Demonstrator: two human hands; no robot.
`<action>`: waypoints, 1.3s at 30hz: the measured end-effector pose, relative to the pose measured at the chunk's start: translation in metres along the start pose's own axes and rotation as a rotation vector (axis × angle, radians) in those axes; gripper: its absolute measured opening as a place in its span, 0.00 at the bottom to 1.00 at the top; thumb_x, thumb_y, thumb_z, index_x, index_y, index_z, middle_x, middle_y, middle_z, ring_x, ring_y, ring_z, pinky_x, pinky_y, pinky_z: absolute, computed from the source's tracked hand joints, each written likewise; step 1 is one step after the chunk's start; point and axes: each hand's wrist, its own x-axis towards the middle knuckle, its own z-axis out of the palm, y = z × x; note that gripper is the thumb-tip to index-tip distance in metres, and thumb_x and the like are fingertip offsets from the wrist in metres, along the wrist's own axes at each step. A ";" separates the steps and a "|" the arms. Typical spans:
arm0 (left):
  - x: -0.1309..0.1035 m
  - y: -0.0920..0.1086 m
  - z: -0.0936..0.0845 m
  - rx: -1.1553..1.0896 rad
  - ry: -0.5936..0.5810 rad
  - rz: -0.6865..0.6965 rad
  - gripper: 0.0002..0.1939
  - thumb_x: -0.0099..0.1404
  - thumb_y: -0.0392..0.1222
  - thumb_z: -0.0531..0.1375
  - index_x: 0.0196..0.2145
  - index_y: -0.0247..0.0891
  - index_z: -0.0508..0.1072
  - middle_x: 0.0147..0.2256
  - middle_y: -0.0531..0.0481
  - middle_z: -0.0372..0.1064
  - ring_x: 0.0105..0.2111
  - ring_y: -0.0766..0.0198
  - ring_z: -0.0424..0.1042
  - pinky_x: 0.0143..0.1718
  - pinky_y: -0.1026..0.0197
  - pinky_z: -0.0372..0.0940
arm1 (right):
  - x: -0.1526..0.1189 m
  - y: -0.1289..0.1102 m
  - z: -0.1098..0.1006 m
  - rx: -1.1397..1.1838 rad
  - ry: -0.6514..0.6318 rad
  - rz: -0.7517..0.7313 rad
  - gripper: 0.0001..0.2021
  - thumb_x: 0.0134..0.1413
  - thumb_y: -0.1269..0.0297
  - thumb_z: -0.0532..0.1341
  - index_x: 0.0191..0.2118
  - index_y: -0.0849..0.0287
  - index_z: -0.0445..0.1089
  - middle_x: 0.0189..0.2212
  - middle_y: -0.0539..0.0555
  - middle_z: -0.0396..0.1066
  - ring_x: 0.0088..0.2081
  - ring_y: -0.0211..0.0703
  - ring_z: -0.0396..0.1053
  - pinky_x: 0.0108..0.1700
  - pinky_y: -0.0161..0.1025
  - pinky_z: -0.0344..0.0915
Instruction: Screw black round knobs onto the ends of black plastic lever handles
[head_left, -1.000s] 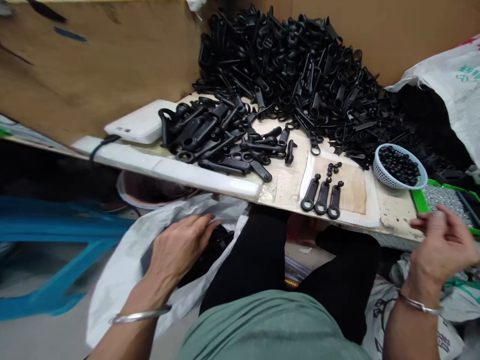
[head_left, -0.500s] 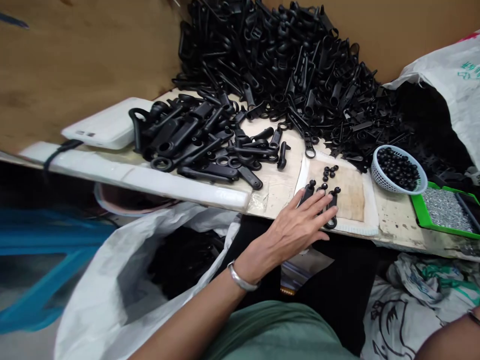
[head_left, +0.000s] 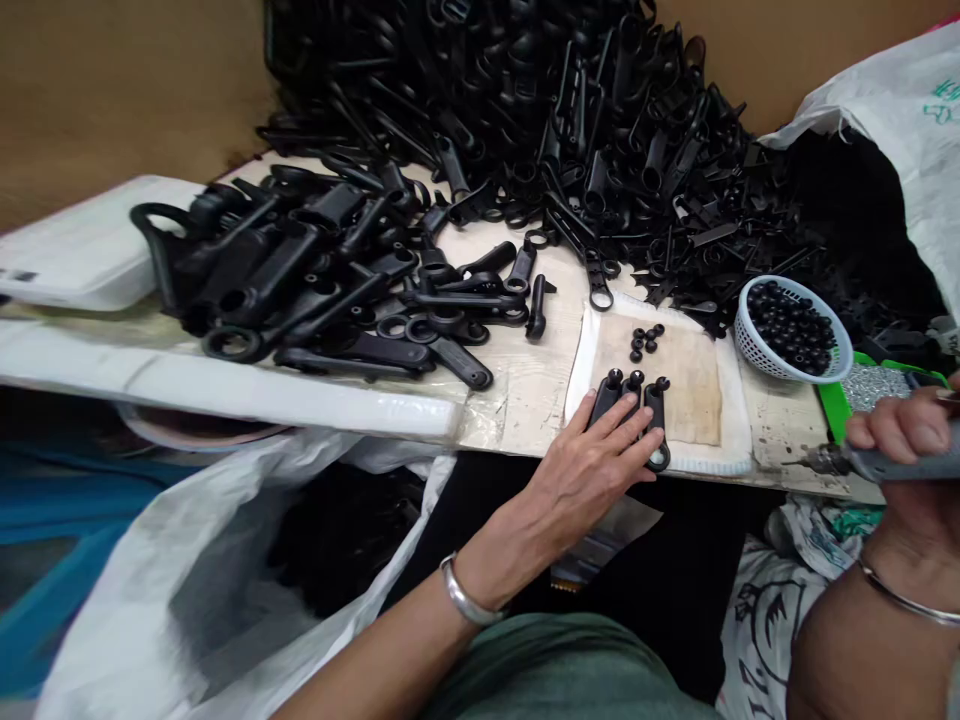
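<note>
My left hand (head_left: 589, 470) lies with its fingers spread over three black plastic handles (head_left: 654, 405), which stand side by side on a cloth pad (head_left: 694, 400). A small black ball sits at the upper end of each handle. Several loose black balls (head_left: 646, 338) rest on the pad just above them. At the right edge, my right hand (head_left: 911, 440) is wrapped round a grey power screwdriver (head_left: 885, 464), whose thin bit points left toward the pad. Part of the tool is cut off by the frame.
Black plastic parts (head_left: 525, 100) are heaped along the back, with a smaller pile (head_left: 300, 260) at left. A blue basket (head_left: 750, 345) of black balls and a green tray (head_left: 832, 408) of screws stand right. A white box (head_left: 82, 250) is at far left; a white sack (head_left: 187, 560) hangs below.
My right hand has come into view at the right with the power screwdriver in it. My left hand remains over the handles. The camera view has shifted, with the left pile now nearer.
</note>
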 end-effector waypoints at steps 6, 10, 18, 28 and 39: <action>-0.003 0.011 0.013 0.018 0.086 0.020 0.15 0.71 0.44 0.58 0.52 0.36 0.71 0.53 0.43 0.74 0.59 0.51 0.68 0.60 0.40 0.60 | 0.002 0.006 0.034 0.150 -0.186 -0.017 0.21 0.35 0.45 0.74 0.34 0.50 0.72 0.16 0.42 0.59 0.17 0.35 0.54 0.22 0.38 0.60; -0.004 0.022 0.017 0.012 0.088 0.017 0.14 0.70 0.43 0.59 0.52 0.38 0.71 0.53 0.45 0.74 0.60 0.53 0.67 0.63 0.42 0.57 | 0.003 0.011 0.058 0.232 -0.159 -0.062 0.17 0.40 0.53 0.74 0.34 0.53 0.71 0.16 0.41 0.61 0.16 0.33 0.56 0.21 0.35 0.62; -0.003 0.026 0.021 0.003 0.126 0.049 0.14 0.71 0.46 0.59 0.50 0.38 0.72 0.52 0.46 0.74 0.59 0.53 0.68 0.63 0.42 0.57 | 0.004 0.029 0.088 0.246 -0.031 -0.134 0.15 0.45 0.57 0.71 0.32 0.55 0.65 0.15 0.39 0.57 0.15 0.30 0.56 0.20 0.33 0.62; -0.002 0.025 0.020 -0.021 0.159 0.052 0.12 0.71 0.45 0.58 0.48 0.39 0.73 0.51 0.47 0.75 0.57 0.54 0.69 0.63 0.42 0.57 | 0.009 0.034 0.096 0.256 -0.017 -0.131 0.15 0.43 0.56 0.71 0.32 0.53 0.65 0.14 0.38 0.56 0.14 0.30 0.53 0.17 0.33 0.58; -0.003 0.025 0.019 -0.038 0.164 0.039 0.12 0.70 0.45 0.59 0.49 0.39 0.73 0.52 0.48 0.75 0.57 0.54 0.70 0.64 0.44 0.56 | 0.008 0.039 0.096 0.210 -0.078 -0.117 0.13 0.46 0.56 0.69 0.31 0.52 0.65 0.15 0.39 0.54 0.14 0.31 0.52 0.18 0.33 0.59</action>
